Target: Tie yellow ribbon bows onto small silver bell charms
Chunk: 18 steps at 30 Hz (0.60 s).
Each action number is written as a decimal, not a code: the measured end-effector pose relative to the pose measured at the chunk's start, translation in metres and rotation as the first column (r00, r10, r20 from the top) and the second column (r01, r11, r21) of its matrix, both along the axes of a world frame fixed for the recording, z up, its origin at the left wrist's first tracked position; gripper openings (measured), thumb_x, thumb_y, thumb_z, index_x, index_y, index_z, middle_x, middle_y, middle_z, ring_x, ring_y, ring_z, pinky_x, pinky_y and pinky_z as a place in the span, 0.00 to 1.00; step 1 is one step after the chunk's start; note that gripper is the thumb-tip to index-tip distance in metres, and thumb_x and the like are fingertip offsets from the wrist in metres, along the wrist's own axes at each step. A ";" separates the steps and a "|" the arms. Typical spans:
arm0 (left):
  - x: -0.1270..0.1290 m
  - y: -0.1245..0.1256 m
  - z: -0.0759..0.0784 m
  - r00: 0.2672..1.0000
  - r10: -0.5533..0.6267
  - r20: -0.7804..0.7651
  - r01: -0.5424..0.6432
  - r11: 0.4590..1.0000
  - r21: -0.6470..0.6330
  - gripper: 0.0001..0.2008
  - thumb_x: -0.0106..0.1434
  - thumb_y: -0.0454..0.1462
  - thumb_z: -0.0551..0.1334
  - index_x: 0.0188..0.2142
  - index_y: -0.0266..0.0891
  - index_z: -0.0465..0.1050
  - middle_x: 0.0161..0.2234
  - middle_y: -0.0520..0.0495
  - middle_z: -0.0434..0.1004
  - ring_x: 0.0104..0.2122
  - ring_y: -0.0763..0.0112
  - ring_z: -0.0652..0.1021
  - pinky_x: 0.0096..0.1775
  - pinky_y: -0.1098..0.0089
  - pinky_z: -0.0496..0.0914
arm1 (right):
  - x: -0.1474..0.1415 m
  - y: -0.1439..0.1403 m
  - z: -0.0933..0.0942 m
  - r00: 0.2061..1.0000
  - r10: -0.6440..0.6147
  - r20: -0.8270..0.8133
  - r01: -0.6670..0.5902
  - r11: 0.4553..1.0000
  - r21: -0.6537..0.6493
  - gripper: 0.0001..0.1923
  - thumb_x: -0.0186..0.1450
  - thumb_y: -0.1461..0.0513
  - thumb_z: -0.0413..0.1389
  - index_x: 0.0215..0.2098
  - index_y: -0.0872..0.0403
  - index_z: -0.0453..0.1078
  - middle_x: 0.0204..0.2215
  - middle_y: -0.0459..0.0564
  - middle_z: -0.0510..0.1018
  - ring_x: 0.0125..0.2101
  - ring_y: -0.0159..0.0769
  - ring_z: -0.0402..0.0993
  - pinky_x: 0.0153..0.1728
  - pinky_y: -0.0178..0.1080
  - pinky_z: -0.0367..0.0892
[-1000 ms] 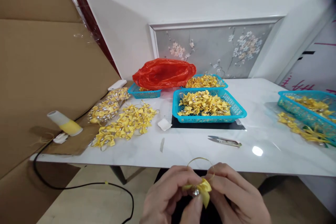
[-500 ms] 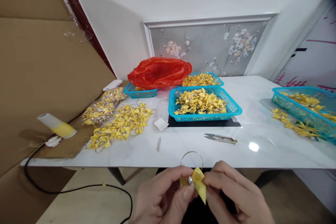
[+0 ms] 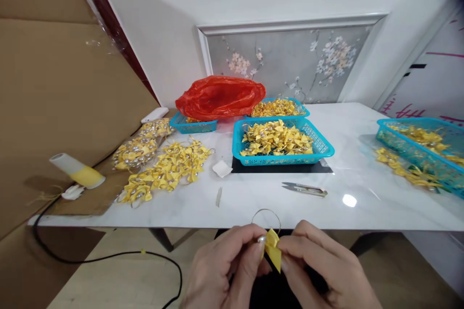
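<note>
Your left hand [image 3: 226, 270] and right hand [image 3: 322, 270] pinch 1 yellow bow [image 3: 272, 248] between them. It looks light and soft; grip its knot, not the thin ring [image 3: 266, 213] above your fingers.

A small yellow ribbon bow [image 3: 272, 249] sits pinched between the left hand [image 3: 226, 270] and the right hand [image 3: 322, 270], just off the near edge of the bench [image 3: 253, 198]. Its folded satin tail hangs down to a point between the fingertips. A silvery bead [image 3: 260, 239] shows at its left side, against the left thumb. A thin wire loop [image 3: 266, 216] rises upright from the bow, round and open, above the knuckles.
</note>
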State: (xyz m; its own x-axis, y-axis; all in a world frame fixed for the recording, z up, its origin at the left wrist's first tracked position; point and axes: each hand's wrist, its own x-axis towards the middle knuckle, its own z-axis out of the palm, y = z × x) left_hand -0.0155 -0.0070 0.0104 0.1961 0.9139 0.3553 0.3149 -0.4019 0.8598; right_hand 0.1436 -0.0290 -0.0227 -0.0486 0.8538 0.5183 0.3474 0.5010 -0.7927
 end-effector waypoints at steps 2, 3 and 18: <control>-0.003 0.001 0.001 0.999 -0.007 -0.041 0.007 1.000 -0.013 0.10 0.63 0.32 0.61 0.37 0.49 0.80 0.21 0.58 0.80 0.20 0.77 0.78 0.26 0.85 0.71 | 0.000 -0.001 -0.001 1.000 0.007 0.017 -0.006 1.000 -0.023 0.12 0.69 0.69 0.51 0.40 0.51 0.75 0.26 0.45 0.66 0.23 0.29 0.65 0.23 0.32 0.61; -0.004 0.001 0.001 0.998 -0.010 -0.064 0.009 1.000 -0.019 0.10 0.64 0.33 0.60 0.38 0.48 0.80 0.21 0.58 0.80 0.20 0.77 0.78 0.26 0.84 0.71 | 0.000 -0.001 -0.002 1.000 0.007 0.024 -0.007 1.000 -0.027 0.12 0.70 0.68 0.50 0.41 0.51 0.75 0.26 0.45 0.65 0.23 0.30 0.65 0.23 0.32 0.61; -0.008 0.004 0.001 0.992 -0.040 -0.115 0.028 0.993 -0.112 0.09 0.66 0.35 0.58 0.38 0.42 0.79 0.22 0.53 0.81 0.22 0.73 0.80 0.28 0.80 0.74 | 0.003 0.001 -0.009 0.996 0.079 -0.043 -0.083 0.990 -0.116 0.13 0.71 0.65 0.49 0.42 0.51 0.77 0.26 0.46 0.64 0.24 0.31 0.63 0.23 0.34 0.58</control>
